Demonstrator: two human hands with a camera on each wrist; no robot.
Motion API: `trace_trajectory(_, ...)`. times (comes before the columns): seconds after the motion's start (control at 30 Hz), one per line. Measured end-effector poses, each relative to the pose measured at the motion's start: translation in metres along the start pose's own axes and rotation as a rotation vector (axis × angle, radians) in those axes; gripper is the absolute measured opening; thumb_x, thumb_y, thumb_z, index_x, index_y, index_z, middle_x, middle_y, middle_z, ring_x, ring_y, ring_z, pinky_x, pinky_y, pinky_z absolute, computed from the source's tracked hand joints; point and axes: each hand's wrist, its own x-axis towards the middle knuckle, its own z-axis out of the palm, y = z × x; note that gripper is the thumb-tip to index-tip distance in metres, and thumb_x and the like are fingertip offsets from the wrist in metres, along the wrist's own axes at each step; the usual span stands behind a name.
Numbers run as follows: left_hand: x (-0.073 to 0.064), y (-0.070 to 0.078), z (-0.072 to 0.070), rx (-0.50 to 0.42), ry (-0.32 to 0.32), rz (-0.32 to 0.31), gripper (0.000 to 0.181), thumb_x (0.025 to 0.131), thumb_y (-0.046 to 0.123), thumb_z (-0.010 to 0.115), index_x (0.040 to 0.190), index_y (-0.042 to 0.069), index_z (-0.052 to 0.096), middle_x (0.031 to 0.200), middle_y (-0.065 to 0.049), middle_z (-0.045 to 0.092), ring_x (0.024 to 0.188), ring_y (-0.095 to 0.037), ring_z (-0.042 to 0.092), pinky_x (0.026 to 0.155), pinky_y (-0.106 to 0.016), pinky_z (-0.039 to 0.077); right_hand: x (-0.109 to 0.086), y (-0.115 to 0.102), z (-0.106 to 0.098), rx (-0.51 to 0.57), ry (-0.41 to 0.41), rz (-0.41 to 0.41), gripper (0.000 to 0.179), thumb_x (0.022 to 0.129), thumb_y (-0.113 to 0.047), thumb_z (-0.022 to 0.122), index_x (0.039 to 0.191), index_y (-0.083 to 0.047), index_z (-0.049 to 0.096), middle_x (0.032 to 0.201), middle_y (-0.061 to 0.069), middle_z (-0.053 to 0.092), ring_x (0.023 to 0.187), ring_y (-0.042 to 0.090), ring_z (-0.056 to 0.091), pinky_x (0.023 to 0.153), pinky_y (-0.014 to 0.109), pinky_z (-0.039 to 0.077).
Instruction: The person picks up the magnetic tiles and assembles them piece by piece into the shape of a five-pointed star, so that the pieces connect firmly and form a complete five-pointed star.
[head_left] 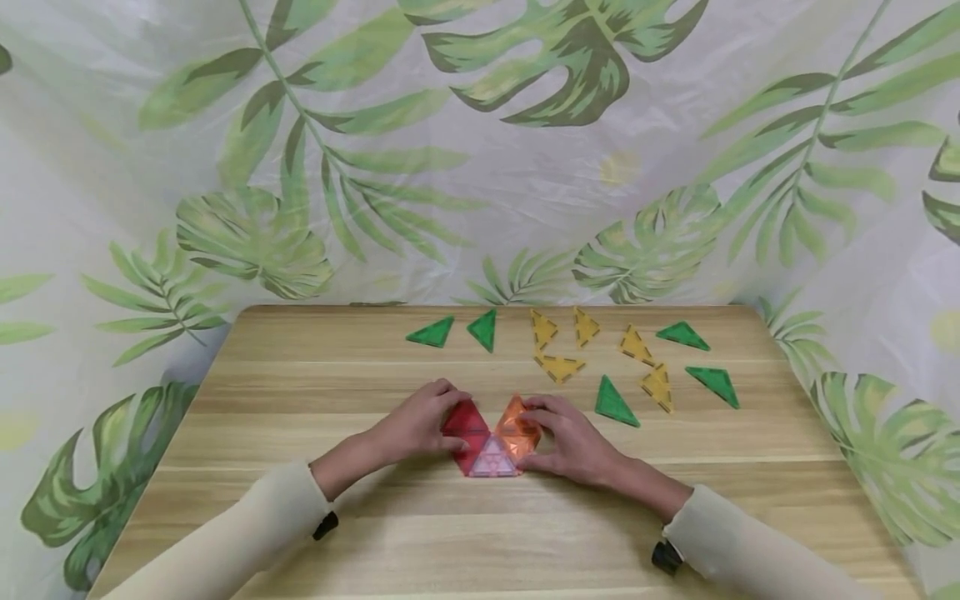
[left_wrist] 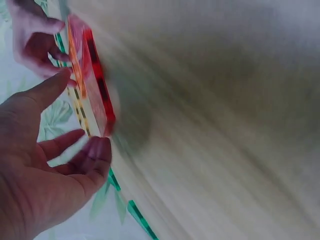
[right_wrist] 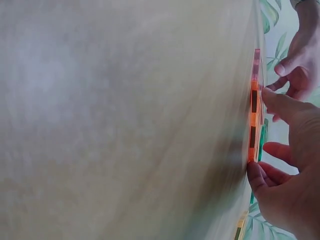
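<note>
In the head view, red triangular magnetic tiles, a pale pink triangular tile and orange triangular tiles lie edge to edge, forming a flat partial ring with a notch at its far side. My left hand holds the red side, fingertips at its far corner and thumb over its near part. On the opposite side my right hand holds the orange tiles between thumb and fingers. The right wrist view shows the index fingertip at one end of the orange edge and the thumb near the other.
Beyond the hands, several yellow triangular tiles and several green ones lie scattered over the far middle and right of the wooden table. Behind the table's far edge hangs a leaf-patterned curtain.
</note>
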Motion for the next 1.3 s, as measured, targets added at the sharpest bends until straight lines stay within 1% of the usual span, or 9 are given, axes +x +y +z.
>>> trace_trajectory(0.07, -0.002, 0.002, 0.005, -0.005, 0.004, -0.027, 0.073, 0.081, 0.026, 0.095, 0.139, -0.007, 0.064, 0.124, -0.019, 0.064, 0.107, -0.025, 0.060, 0.088, -0.037, 0.059, -0.002, -0.001, -0.001, -0.004, 0.009, 0.017, 0.063, 0.082, -0.038, 0.093, 0.130, -0.002, 0.073, 0.143, 0.014, 0.062, 0.133, 0.032, 0.057, 0.108, 0.052, 0.051)
trace_trajectory(0.2, -0.007, 0.005, 0.015, -0.020, 0.018, -0.042, 0.077, 0.081, 0.028, 0.095, 0.142, -0.007, 0.062, 0.132, -0.021, 0.061, 0.119, -0.032, 0.058, 0.096, -0.043, 0.058, -0.004, -0.003, 0.001, -0.013, 0.031, 0.046, 0.062, 0.081, -0.035, 0.094, 0.129, -0.001, 0.073, 0.142, 0.015, 0.062, 0.132, 0.032, 0.058, 0.107, 0.051, 0.052)
trace_trajectory(0.33, -0.012, 0.005, 0.018, -0.002, 0.021, -0.028, 0.072, 0.084, 0.028, 0.092, 0.142, -0.005, 0.063, 0.142, -0.023, 0.056, 0.128, -0.036, 0.054, 0.102, -0.046, 0.056, -0.004, -0.005, 0.006, -0.015, 0.043, 0.046, 0.057, 0.082, -0.033, 0.094, 0.125, -0.001, 0.075, 0.141, 0.015, 0.063, 0.131, 0.031, 0.058, 0.106, 0.050, 0.053)
trace_trajectory(0.5, -0.022, -0.005, 0.018, 0.047, 0.042, -0.009, 0.070, 0.085, 0.030, 0.092, 0.140, -0.003, 0.065, 0.144, -0.023, 0.055, 0.129, -0.035, 0.054, 0.099, -0.045, 0.058, 0.003, -0.013, 0.013, -0.001, 0.025, 0.053, 0.051, 0.082, -0.032, 0.094, 0.120, -0.003, 0.077, 0.142, 0.015, 0.062, 0.132, 0.031, 0.057, 0.106, 0.050, 0.052)
trace_trajectory(0.6, -0.031, -0.014, 0.015, 0.054, 0.061, -0.003, 0.071, 0.084, 0.031, 0.093, 0.141, -0.002, 0.066, 0.146, -0.022, 0.055, 0.131, -0.035, 0.054, 0.101, -0.047, 0.057, 0.011, -0.019, 0.017, 0.008, 0.000, 0.046, 0.048, 0.083, -0.031, 0.093, 0.119, -0.004, 0.078, 0.143, 0.015, 0.062, 0.133, 0.032, 0.056, 0.108, 0.049, 0.051)
trace_trajectory(0.7, -0.043, -0.025, 0.009, 0.064, 0.079, -0.004, 0.072, 0.083, 0.031, 0.094, 0.141, -0.002, 0.066, 0.148, -0.022, 0.055, 0.134, -0.037, 0.053, 0.105, -0.051, 0.054, 0.022, -0.026, 0.024, 0.002, -0.021, 0.016, 0.044, 0.083, -0.029, 0.091, 0.117, -0.004, 0.078, 0.142, 0.017, 0.062, 0.133, 0.033, 0.055, 0.108, 0.048, 0.051)
trace_trajectory(0.87, -0.063, -0.044, -0.005, 0.083, 0.074, -0.027, 0.071, 0.083, 0.031, 0.093, 0.140, -0.003, 0.066, 0.151, -0.021, 0.055, 0.138, -0.039, 0.052, 0.110, -0.055, 0.050, 0.044, -0.044, 0.039, -0.012, -0.054, -0.008, 0.042, 0.085, -0.028, 0.090, 0.117, -0.004, 0.078, 0.141, 0.017, 0.062, 0.133, 0.031, 0.055, 0.111, 0.044, 0.050)
trace_trajectory(1.1, -0.093, -0.073, -0.026, 0.126, 0.079, -0.056, 0.068, 0.081, 0.034, 0.094, 0.133, -0.003, 0.071, 0.146, -0.021, 0.060, 0.132, -0.041, 0.057, 0.106, -0.059, 0.051, 0.079, -0.072, 0.063, -0.075, -0.103, -0.015, 0.039, 0.087, -0.031, 0.089, 0.117, -0.007, 0.079, 0.139, 0.012, 0.066, 0.134, 0.025, 0.055, 0.114, 0.034, 0.046)
trace_trajectory(1.3, -0.125, -0.105, -0.039, 0.118, 0.112, -0.048, 0.070, 0.079, 0.028, 0.096, 0.136, -0.002, 0.069, 0.147, -0.020, 0.060, 0.132, -0.041, 0.058, 0.104, -0.059, 0.051, 0.107, -0.096, 0.082, -0.111, -0.132, -0.037, 0.036, 0.091, -0.030, 0.086, 0.120, -0.010, 0.080, 0.139, 0.007, 0.067, 0.136, 0.020, 0.053, 0.115, 0.028, 0.042)
